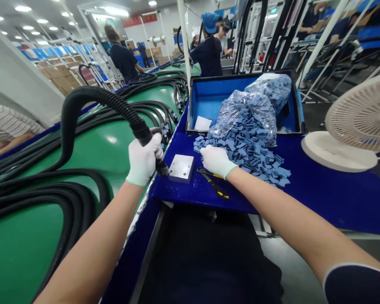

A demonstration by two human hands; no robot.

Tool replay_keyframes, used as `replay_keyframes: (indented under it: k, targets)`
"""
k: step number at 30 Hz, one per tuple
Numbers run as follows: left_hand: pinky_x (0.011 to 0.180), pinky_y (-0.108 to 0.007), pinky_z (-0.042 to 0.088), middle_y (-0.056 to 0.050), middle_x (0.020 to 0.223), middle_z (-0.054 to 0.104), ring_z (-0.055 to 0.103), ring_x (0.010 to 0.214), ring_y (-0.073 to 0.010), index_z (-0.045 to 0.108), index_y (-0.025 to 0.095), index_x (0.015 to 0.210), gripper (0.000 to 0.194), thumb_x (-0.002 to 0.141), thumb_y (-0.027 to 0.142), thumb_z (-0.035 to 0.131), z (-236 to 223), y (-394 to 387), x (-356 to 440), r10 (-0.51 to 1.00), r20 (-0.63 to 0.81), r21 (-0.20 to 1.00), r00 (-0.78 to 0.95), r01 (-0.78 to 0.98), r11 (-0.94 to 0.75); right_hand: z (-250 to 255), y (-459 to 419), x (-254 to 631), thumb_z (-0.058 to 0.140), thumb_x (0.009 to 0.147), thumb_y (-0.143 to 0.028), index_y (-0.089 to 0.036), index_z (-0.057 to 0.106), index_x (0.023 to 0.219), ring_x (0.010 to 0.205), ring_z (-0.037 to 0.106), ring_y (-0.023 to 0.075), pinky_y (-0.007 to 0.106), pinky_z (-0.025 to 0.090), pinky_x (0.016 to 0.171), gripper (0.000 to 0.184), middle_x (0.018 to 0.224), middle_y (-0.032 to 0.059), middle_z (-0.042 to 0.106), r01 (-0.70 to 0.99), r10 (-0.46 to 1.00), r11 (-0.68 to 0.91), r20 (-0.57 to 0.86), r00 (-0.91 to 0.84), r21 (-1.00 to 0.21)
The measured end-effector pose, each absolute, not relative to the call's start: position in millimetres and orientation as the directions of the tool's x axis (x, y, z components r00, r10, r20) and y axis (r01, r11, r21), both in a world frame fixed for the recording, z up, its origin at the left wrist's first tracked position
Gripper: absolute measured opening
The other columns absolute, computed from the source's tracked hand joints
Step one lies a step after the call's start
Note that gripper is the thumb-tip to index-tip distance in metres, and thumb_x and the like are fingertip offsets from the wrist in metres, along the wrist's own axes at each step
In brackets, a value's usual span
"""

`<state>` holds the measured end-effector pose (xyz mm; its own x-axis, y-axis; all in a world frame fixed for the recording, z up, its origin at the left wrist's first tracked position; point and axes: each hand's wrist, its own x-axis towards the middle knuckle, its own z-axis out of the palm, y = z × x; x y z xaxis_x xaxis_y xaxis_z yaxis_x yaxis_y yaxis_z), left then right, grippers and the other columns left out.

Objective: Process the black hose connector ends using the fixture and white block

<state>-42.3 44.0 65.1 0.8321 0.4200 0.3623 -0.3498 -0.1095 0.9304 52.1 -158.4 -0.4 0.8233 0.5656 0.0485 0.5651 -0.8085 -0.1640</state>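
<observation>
My left hand (145, 157), in a white glove, is wrapped round the end fitting of a thick black corrugated hose (106, 98). The fitting's tip points down beside a small metal block (181, 168) with holes in its top. At the near left edge of a heap of small blue plastic clips (251, 154) is my gloved right hand (218, 161). Its fingers are closed at the heap, and what they pinch, if anything, is hidden. Pliers (213, 183) with yellow and black handles lie just below that hand on the blue table.
Behind the heap stands a blue bin (205, 101) with clear bags (245, 112) of clips spilling out. A white fan (364, 114) is at right. On the left, a green conveyor (126, 145) carries several black hoses. Co-workers (122, 57) stand farther back.
</observation>
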Motion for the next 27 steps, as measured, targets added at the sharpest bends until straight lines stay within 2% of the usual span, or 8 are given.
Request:
replay_keyframes:
  k: [4,7,9,12,15,18,22,27]
  targets:
    - [0.045,-0.022,0.038,0.006,0.058,0.045,0.040,0.045,-0.0078,0.066,0.015,0.104,0.026,0.085,0.031,0.074,56,47,-22,0.384,0.372,0.928,0.845,-0.348,-0.134,-4,-166,46,0.059,0.095,-0.023,-0.012,0.071,0.118,0.104,0.070,0.0341,0.043,0.053,0.094,0.028,0.113,0.0191,0.069,0.621,0.620,-0.758,0.079,0.781,-0.199]
    - [0.046,-0.023,0.038,0.005,0.058,0.046,0.041,0.046,-0.0086,0.065,0.016,0.096,0.020,0.087,0.032,0.072,44,49,-18,0.412,0.379,0.925,0.829,-0.330,-0.186,-1,-170,45,0.060,0.096,-0.024,-0.015,0.074,0.119,0.109,0.068,0.0275,0.034,0.049,0.098,0.028,0.117,0.0140,0.070,0.677,0.674,-0.689,0.114,0.730,-0.259]
    - [0.047,-0.024,0.038,0.005,0.058,0.046,0.041,0.047,-0.0097,0.065,0.016,0.094,0.018,0.087,0.032,0.070,38,47,-17,0.432,0.384,0.921,0.816,-0.305,-0.243,2,-169,43,0.063,0.095,-0.023,-0.017,0.076,0.117,0.108,0.067,0.0223,0.028,0.048,0.096,0.027,0.116,0.0094,0.072,0.710,0.716,-0.595,0.152,0.681,-0.377]
    - [0.055,-0.026,0.042,0.002,0.065,0.056,0.048,0.055,-0.0118,0.067,0.017,0.095,0.017,0.088,0.032,0.070,36,42,-19,0.459,0.426,0.880,0.779,-0.239,-0.411,9,-162,39,0.066,0.093,-0.025,-0.017,0.077,0.107,0.092,0.067,0.0179,0.025,0.047,0.082,0.021,0.102,0.0045,0.075,0.667,0.739,-0.405,0.205,0.641,-0.625]
    - [0.063,-0.027,0.045,-0.001,0.072,0.063,0.054,0.064,-0.0138,0.067,0.017,0.093,0.016,0.087,0.031,0.071,40,39,-20,0.455,0.454,0.828,0.766,-0.174,-0.533,15,-148,34,0.065,0.091,-0.025,-0.016,0.076,0.095,0.078,0.064,0.0151,0.025,0.043,0.073,0.015,0.085,0.0015,0.073,0.605,0.736,-0.308,0.219,0.640,-0.734]
    - [0.063,-0.028,0.046,0.001,0.065,0.060,0.056,0.060,-0.0147,0.067,0.016,0.096,0.015,0.087,0.028,0.068,45,43,-20,0.402,0.359,0.873,0.842,-0.150,-0.464,20,-128,34,0.063,0.090,-0.022,-0.014,0.073,0.093,0.072,0.059,0.0132,0.024,0.041,0.070,0.013,0.079,0.0002,0.070,0.584,0.762,-0.248,0.217,0.610,-0.773]
    - [0.070,-0.027,0.049,-0.002,0.077,0.067,0.061,0.071,-0.0156,0.069,0.015,0.106,0.025,0.087,0.030,0.069,48,55,-20,0.341,0.316,0.892,0.885,-0.155,-0.425,22,-102,40,0.066,0.091,-0.032,-0.014,0.066,0.079,0.064,0.048,0.0109,0.025,0.033,0.064,0.021,0.070,-0.0024,0.061,0.641,0.774,-0.239,0.256,0.580,-0.730]
    - [0.071,-0.026,0.050,-0.002,0.080,0.065,0.057,0.070,-0.0141,0.067,0.014,0.097,0.022,0.087,0.034,0.069,45,60,-18,0.304,0.284,0.916,0.909,-0.163,-0.366,18,-85,53,0.074,0.086,-0.039,-0.014,0.067,0.070,0.061,0.045,0.0100,0.025,0.028,0.060,0.030,0.064,-0.0035,0.056,0.633,0.816,-0.232,0.207,0.540,-0.739]
